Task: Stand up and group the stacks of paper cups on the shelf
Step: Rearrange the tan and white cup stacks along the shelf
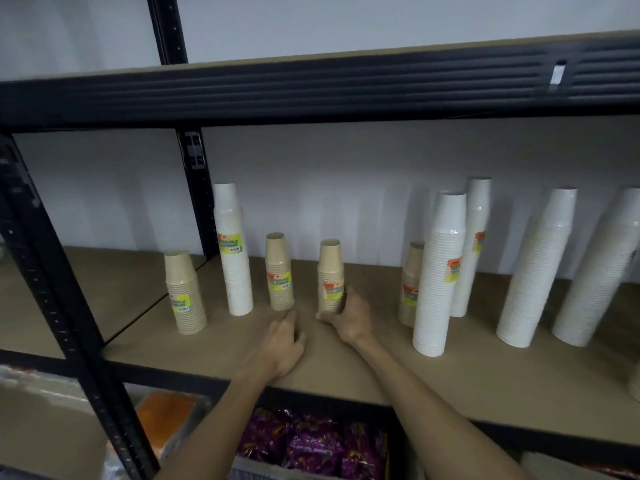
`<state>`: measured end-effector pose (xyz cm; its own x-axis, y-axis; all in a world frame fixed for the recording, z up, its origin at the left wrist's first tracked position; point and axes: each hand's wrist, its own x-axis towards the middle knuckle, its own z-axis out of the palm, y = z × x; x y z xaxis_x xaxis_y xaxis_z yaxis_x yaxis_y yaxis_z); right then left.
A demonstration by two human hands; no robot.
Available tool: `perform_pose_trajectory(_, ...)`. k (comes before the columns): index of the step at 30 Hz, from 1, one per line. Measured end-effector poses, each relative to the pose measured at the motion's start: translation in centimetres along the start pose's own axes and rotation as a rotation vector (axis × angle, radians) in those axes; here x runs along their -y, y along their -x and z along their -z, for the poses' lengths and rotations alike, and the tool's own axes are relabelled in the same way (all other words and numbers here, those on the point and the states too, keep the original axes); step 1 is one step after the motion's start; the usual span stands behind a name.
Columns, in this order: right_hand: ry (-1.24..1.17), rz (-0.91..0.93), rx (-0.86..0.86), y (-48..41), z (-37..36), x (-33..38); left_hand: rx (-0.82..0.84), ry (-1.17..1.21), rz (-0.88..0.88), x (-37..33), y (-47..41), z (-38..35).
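Observation:
Several stacks of paper cups stand upright on the brown shelf board (363,372). My right hand (346,318) grips the base of a short brown stack (330,271) near the middle. My left hand (282,344) rests on the board with fingers loosely curled, just below another brown stack (278,271), holding nothing. A third brown stack (185,292) stands at the left, next to a tall white stack (233,251). On the right, a brown stack (410,282) is partly hidden behind a tall white stack (438,275), with more white stacks (535,268) beyond.
A black metal upright (52,271) and the upper shelf beam (311,91) frame the opening. Below the board lie purple packets (311,441) and an orange item (166,414). A white wall backs the shelf.

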<state>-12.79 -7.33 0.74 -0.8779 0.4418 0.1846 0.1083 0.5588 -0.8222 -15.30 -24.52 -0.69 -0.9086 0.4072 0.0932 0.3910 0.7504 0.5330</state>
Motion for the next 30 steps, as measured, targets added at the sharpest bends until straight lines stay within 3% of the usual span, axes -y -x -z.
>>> perform_pose_trajectory(4,0.124,-0.041,0.004,-0.6,-0.9,0.5,0.006,-0.01,-0.017,0.4,-0.1,-0.3)
perform_pose_trajectory(8,-0.008,-0.012,0.032,-0.8,-0.8,0.1,-0.017,-0.042,-0.105,0.5,-0.6,-0.7)
perform_pose_trajectory(18,0.011,-0.003,0.009,0.2,-0.1,0.4,-0.022,-0.076,-0.143,0.1,-0.2,-0.2)
perform_pose_trajectory(23,0.066,0.095,0.061,5.8,2.4,-0.3,-0.195,-0.235,-0.451,-1.5,1.4,0.6)
perform_pose_trajectory(26,0.018,0.08,-0.017,9.0,5.2,-1.9,-0.199,-0.247,-0.534,-2.6,2.0,0.6)
perform_pose_trajectory(30,-0.072,0.01,-0.22,11.3,10.5,-3.6,-0.094,-0.057,-0.469,-5.0,2.0,-1.2)
